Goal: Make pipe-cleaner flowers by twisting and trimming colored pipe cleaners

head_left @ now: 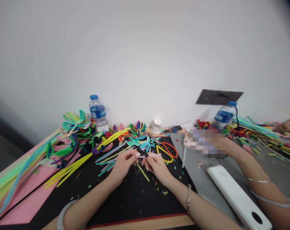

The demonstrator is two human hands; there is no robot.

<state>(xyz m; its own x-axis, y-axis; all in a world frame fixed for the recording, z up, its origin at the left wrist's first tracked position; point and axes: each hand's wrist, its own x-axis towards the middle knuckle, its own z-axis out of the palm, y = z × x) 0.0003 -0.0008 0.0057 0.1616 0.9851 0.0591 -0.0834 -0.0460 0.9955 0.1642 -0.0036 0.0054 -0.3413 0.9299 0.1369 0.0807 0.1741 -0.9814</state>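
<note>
My left hand point(125, 163) is pinched closed at the middle of the table, its fingertips on one end of a pale pink pipe cleaner point(156, 155). Close beside it, my right hand point(159, 167) has thumb and fingers closed around the same strip. A small black piece point(146, 155) shows between the fingertips; its kind I cannot make out. Below the hands a yellow-green pipe cleaner point(143, 173) slants down toward the black mat point(135, 204). Just beyond my right hand lie scissors point(167, 152) with one yellow and one red handle loop.
Pipe cleaner bundles point(70, 166) and twisted flowers point(63, 147) crowd the left. Water bottles point(98, 111) point(224, 116) and a white cup point(156, 126) stand by the wall. Another person's arm point(248, 169) reaches in at right, near a long white device point(238, 196).
</note>
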